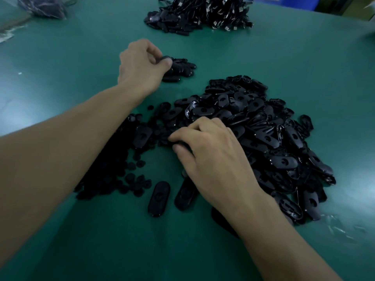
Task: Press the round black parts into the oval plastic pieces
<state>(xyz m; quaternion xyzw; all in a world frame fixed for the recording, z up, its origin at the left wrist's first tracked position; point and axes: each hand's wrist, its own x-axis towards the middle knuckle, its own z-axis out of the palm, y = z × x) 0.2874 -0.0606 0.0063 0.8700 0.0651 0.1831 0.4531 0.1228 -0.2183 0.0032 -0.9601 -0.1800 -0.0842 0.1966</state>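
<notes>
My left hand (142,63) reaches to a small far stack of black oval pieces (180,69) and pinches one oval piece (165,58) between thumb and fingers at the stack's top. My right hand (211,153) lies with curled fingers at the left edge of the big heap of oval plastic pieces (263,128); its fingertips touch small black parts, and what it holds is hidden. Round black parts (129,175) lie scattered under my left forearm. Two single oval pieces (158,198) (185,196) lie flat near my right wrist.
The green table mat (71,57) carries everything. A far pile of black cabled parts with metal ends (205,15) sits at the top centre. A plastic bag of dark parts (44,7) lies top left. Blue bins (288,2) stand beyond the table's far right edge.
</notes>
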